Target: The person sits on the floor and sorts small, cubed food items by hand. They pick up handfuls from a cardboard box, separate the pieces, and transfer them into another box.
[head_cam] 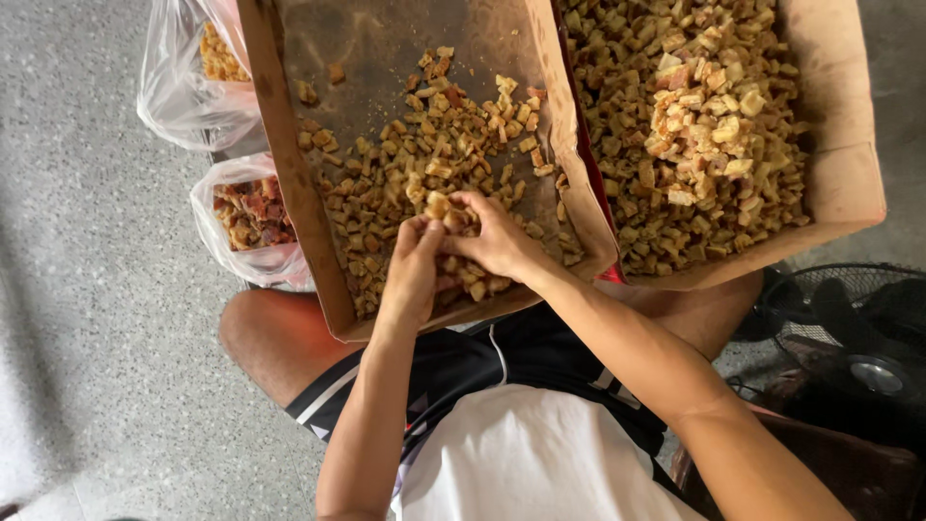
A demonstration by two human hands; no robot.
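Observation:
Two shallow cardboard trays rest over my knees. The left tray [289, 183] holds scattered small tan fried chunks [424, 154]. The right tray [849, 164] is heaped with the same chunks [694, 125]. My left hand [413, 270] and my right hand [494, 236] meet over the near part of the left tray. Their fingers pinch together on a small clump of chunks [442, 206], which both hands hold.
Two clear plastic bags sit left of the trays on the grey floor: one with reddish-brown pieces [253, 214], one farther back with tan pieces [217, 58]. A black fan grille [858, 328] stands at the right by my knee.

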